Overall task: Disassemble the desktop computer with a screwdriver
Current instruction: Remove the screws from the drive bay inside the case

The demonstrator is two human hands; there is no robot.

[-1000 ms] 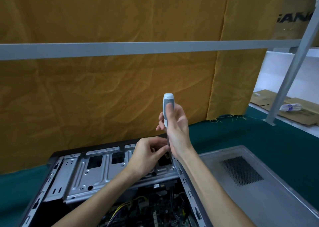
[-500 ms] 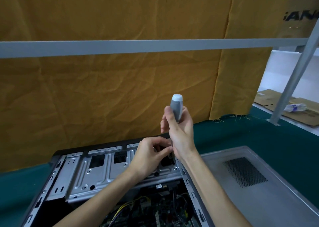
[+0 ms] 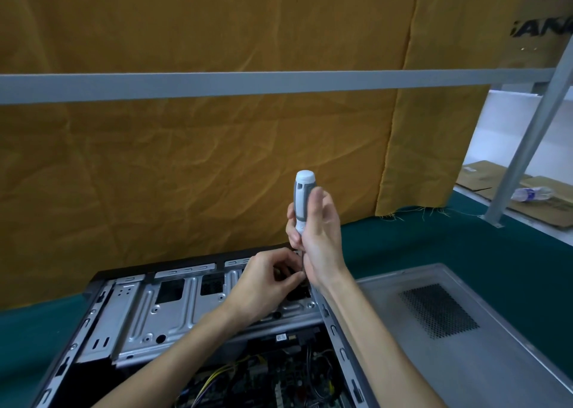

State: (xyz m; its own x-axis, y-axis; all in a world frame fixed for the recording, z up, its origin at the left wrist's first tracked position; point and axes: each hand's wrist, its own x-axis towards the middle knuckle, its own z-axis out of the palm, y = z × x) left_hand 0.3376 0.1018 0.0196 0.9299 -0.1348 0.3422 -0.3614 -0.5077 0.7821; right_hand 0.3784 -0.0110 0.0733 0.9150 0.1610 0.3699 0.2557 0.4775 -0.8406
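While the open desktop computer case (image 3: 173,314) lay on its side on the green tabletop (image 3: 434,246), the right hand (image 3: 319,237) was up there with its fingers curled round the screwdriver (image 3: 303,200), white-and-grey handle standing nearly upright, cap pointing to the ceiling! Its thin shaft ran straight down past the heel of the hand toward the far right corner of the case, though the tip itself was hidden behind the hands, so whether it sat in a screw could not be told. And the left hand (image 3: 266,283) was right there beside it, fingers bent in, fingertips pinching close round the lower shaft just above the silver drive cage (image 3: 148,311); what exactly lay between those fingertips was too small to make out. Both forearms reached in from the bottom edge, crossing over the case's open interior, where a dark motherboard (image 3: 263,379) and some yellow cables (image 3: 223,373) showed. Just right of the case, touching or nearly touching its edge, the grey side panel (image 3: 465,361) lay flat with its mesh vent facing up. Behind it all hung a wrinkled mustard cloth (image 3: 186,166), crossed by a grey metal rail (image 3: 217,83). Far off to the right, well apart from the action, flattened cardboard (image 3: 483,178) and a plastic bottle (image 3: 531,194) rested on a white surface beyond a slanted grey post (image 3: 527,135).
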